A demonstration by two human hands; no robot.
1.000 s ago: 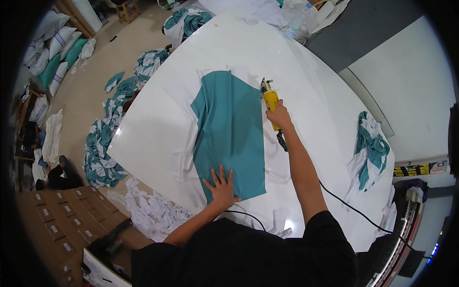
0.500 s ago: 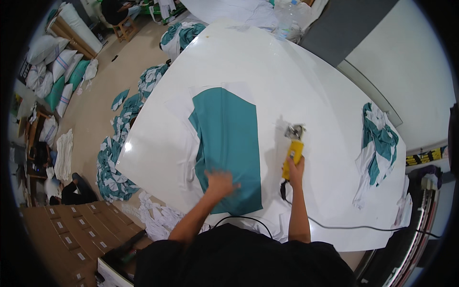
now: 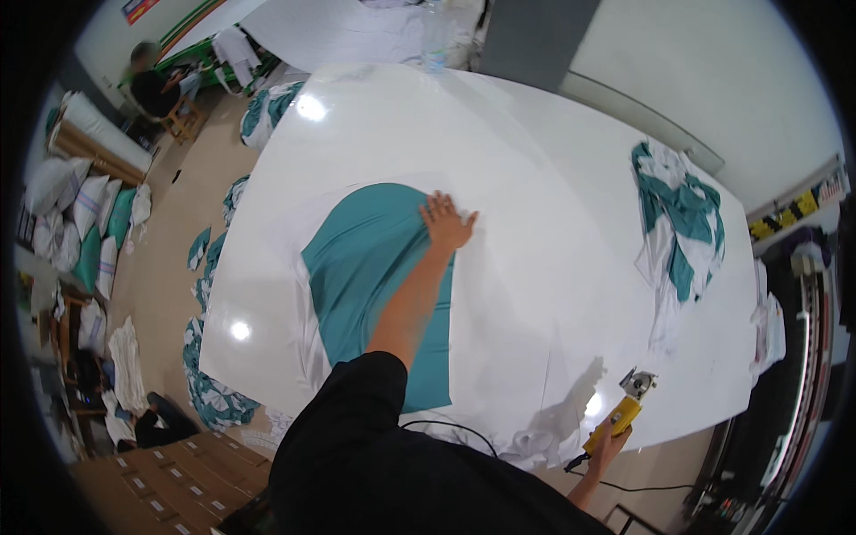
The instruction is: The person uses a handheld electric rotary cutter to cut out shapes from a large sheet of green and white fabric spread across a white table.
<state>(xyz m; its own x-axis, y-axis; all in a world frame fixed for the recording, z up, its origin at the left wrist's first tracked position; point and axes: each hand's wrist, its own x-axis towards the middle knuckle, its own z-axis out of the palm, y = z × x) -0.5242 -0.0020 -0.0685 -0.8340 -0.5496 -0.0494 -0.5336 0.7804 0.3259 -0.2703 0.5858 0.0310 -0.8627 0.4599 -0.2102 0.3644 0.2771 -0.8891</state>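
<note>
On the white tabletop (image 3: pixel 544 169), a teal fabric piece (image 3: pixel 348 276) lies over white sheets (image 3: pixel 310 352), wrinkled beneath my left arm. My left hand (image 3: pixel 448 225) rests with spread fingers at the piece's upper right edge. Low at the right, near the table's front edge, my right hand (image 3: pixel 605 439) grips a yellow electric rotary cutter (image 3: pixel 631 401) with a round metal head and black cord.
A teal-and-white fabric pile (image 3: pixel 678 214) lies at the right. A plastic bottle (image 3: pixel 434 36) stands at the back. Fabric heaps (image 3: pixel 209 397) lie on the floor left. Co-workers (image 3: pixel 156 85) sit far left. Cardboard boxes (image 3: pixel 165 477) are near front left.
My left hand has moved from the fabric's lower part to its upper right edge. My right hand has carried the cutter away from the fabric, down and right toward the front edge.
</note>
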